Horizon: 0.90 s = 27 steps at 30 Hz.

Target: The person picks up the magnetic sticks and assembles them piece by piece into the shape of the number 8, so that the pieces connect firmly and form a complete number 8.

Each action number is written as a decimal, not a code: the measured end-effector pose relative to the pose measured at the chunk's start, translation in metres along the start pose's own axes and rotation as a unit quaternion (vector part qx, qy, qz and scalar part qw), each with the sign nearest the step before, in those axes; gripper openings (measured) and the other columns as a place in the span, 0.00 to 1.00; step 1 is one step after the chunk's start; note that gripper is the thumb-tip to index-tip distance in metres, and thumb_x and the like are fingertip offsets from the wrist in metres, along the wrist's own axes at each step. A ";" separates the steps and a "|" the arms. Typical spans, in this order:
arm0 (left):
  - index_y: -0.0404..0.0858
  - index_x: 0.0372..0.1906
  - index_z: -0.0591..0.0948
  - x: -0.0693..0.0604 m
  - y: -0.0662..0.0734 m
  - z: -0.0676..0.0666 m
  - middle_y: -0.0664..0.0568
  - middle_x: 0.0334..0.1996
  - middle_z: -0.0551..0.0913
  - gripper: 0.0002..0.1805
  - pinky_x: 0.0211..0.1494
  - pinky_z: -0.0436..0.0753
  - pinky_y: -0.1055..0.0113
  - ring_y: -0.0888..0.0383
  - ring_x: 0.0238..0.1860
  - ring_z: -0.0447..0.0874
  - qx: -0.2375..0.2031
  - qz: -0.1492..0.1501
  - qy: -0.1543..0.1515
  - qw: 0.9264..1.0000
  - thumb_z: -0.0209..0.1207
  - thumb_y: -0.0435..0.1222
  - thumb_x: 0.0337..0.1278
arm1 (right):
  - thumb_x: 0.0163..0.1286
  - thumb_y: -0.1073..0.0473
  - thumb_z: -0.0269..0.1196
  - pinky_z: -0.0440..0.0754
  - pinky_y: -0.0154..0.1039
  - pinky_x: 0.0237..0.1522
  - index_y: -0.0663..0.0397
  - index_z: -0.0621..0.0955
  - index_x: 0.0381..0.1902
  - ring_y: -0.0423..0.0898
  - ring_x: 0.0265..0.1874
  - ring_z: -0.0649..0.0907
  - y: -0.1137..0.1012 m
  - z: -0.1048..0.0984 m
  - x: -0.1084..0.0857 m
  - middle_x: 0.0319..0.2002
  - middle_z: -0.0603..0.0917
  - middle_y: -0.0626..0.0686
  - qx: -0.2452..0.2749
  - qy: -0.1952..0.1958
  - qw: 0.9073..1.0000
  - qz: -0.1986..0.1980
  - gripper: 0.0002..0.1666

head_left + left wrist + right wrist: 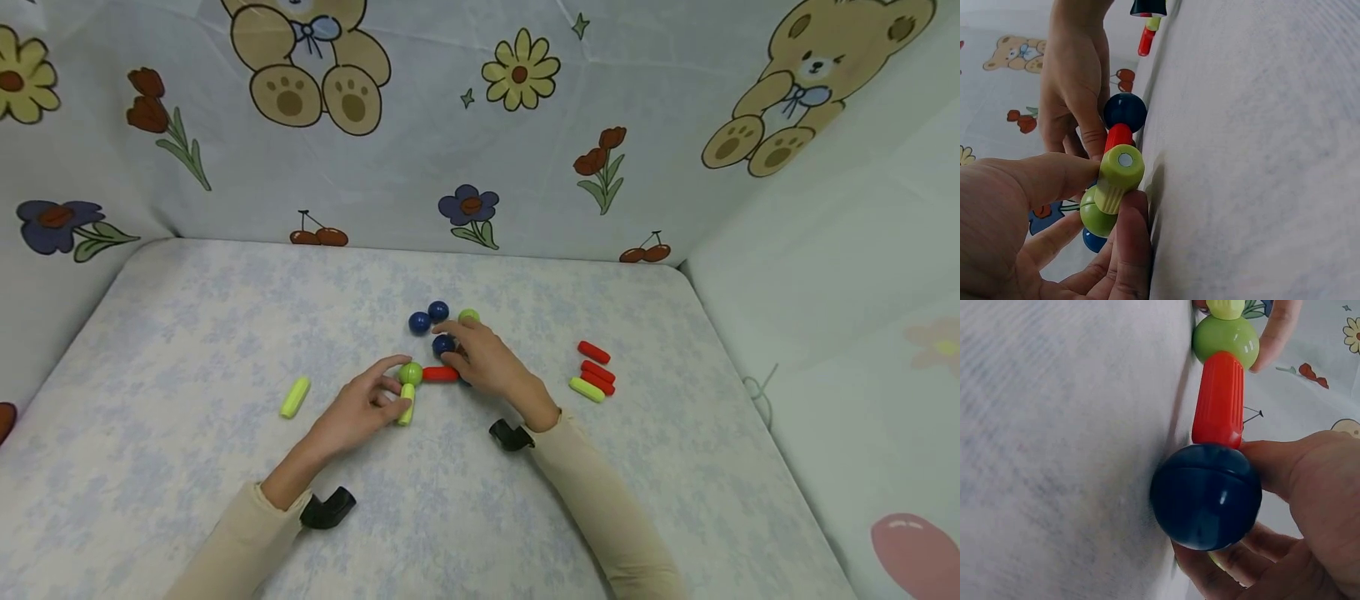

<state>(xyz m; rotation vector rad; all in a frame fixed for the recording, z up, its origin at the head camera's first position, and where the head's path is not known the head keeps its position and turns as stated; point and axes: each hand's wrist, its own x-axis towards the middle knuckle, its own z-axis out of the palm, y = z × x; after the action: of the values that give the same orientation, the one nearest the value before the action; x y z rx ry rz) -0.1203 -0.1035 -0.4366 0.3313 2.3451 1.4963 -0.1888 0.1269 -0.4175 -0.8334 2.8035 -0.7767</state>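
Observation:
In the head view my left hand pinches a yellow-green magnetic rod between thumb and fingers. That rod's far end meets a light green ball, and a red rod runs from this ball to the right. At the red rod's other end is a dark blue ball, mostly hidden under my right hand from above. The right wrist view has the thumb and curled fingers of that hand around the blue ball. A pale disc shows on the yellow-green rod's free end in the left wrist view.
Beyond the hands lie loose blue balls and a green ball, partly covered by the right hand. Several red rods and a yellow-green rod are at right; another yellow-green rod lies at left. A printed cloth hangs behind the table.

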 end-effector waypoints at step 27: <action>0.43 0.74 0.66 -0.001 0.004 0.005 0.41 0.51 0.81 0.35 0.39 0.81 0.62 0.57 0.36 0.83 0.025 -0.007 0.016 1.000 0.65 0.35 0.63 | 0.69 0.53 0.68 0.81 0.36 0.40 0.53 0.76 0.56 0.43 0.37 0.81 -0.024 -0.017 -0.031 0.46 0.82 0.51 0.017 0.039 0.999 0.002 0.22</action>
<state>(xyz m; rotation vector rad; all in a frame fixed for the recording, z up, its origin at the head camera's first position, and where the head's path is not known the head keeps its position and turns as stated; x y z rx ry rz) -0.1175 -0.0976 -0.4349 0.3056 2.4084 1.4477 -0.1555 0.1337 -0.3917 -0.8092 2.8495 -0.8712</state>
